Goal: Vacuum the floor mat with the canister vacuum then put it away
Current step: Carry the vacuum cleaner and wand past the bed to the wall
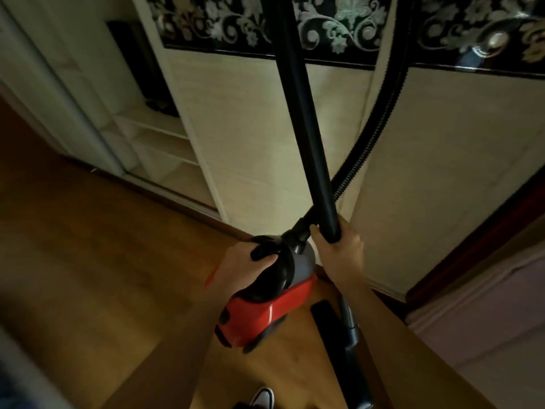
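The red canister vacuum point(259, 317) hangs in the air at centre, nose up. My left hand point(244, 262) is closed around its black carry handle. My right hand point(339, 246) grips the lower end of a black rigid tube point(303, 113) that rises out of the top of the view. The ribbed black hose point(380, 125) runs from the canister's nose up to the right, behind the tube. Below my right forearm, a black floor nozzle point(327, 323) and a grey tube piece point(351, 326) lie on the floor. No floor mat is in view.
A sliding-door wardrobe with cream panels and a black floral band point(224, 25) stands straight ahead. Its left section point(159, 143) is open, showing pale shelves. Wooden floor point(88, 261) spreads to the left. A dark door frame point(483, 234) is at right. A shoe point(262, 397) shows at the bottom.
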